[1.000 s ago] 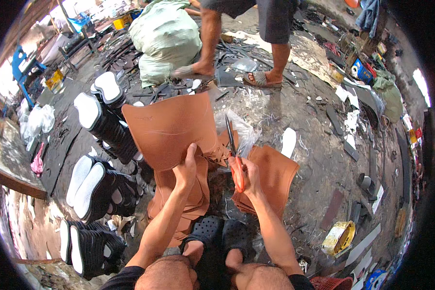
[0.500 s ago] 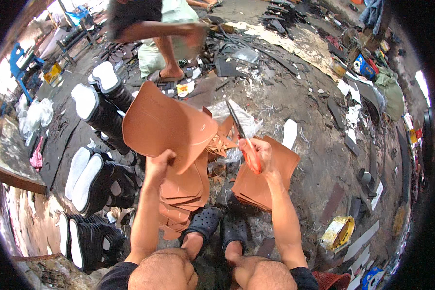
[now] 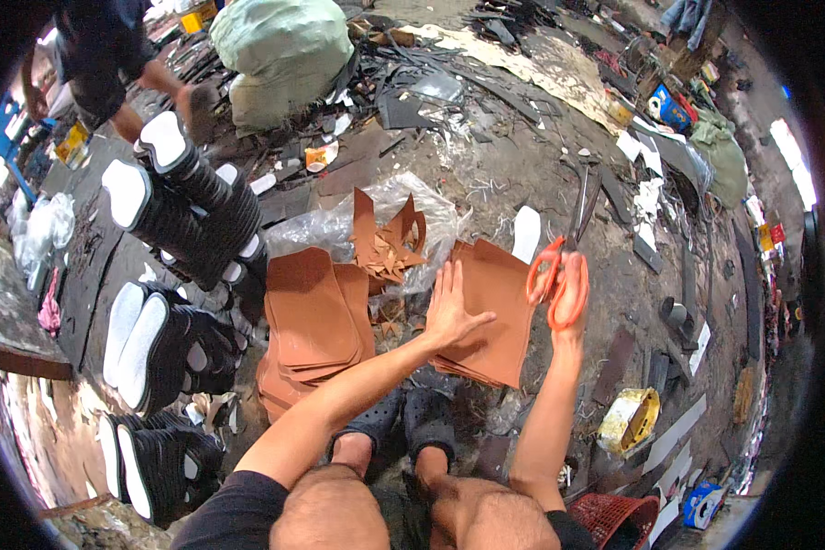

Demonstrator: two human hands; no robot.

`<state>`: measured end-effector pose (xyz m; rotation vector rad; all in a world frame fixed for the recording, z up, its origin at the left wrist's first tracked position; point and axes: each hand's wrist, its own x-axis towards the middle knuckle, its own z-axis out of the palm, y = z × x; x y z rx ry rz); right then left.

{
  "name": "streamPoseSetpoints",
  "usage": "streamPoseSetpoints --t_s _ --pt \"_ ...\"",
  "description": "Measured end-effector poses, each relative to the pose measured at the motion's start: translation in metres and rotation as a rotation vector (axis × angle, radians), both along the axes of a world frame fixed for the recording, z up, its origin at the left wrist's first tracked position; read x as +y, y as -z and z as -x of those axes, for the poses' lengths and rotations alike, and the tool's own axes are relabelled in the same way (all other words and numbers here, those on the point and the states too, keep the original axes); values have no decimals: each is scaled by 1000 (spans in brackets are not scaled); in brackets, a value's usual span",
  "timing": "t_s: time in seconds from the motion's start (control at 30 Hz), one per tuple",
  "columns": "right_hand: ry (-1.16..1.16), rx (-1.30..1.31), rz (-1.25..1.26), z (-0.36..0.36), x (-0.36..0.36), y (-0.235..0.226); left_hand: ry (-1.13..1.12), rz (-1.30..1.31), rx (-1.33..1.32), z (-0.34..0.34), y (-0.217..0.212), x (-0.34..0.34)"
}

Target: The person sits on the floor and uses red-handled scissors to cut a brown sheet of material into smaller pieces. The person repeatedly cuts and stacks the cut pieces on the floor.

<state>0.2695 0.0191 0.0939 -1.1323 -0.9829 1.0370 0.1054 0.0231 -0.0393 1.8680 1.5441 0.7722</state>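
Observation:
My left hand lies with fingers spread on the right stack of brown sheets, and nothing is gripped in it. To the right of that stack, my right hand holds a pair of scissors by their orange handles, with the dark blades pointing away from me. A second stack of brown cut pieces with curved edges rests on the floor to the left. Between the stacks and farther off, brown offcuts are heaped on clear plastic film.
Bundles of white-faced dark soles stand along my left. A pale green sack sits at the back, with another person's leg left of it. A yellow container and a red basket are at right.
The curved brown sheet has left my left hand, which moved right onto the right stack. My right hand shifted right with the scissors. The other person moved left, uncovering the sack.

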Motion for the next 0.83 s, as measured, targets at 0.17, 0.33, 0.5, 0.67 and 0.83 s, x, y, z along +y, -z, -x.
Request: streamPoseSetpoints --t_s 0.17,0.33,0.5,0.67,0.83 --pt "91 -131 170 -37 -40 13 107 593 -851 46 22 9" --pt "-20 -8 332 -43 -48 53 -110 304 -1006 159 -5 -18" --pt "-270 -182 495 32 -39 77 -151 306 -1058 211 -90 -46" --pt "-362 -553 283 82 -28 56 -88 347 -1060 216 -119 -61" --pt "-441 -351 299 104 -28 37 -6 400 -1443 239 -109 -58"
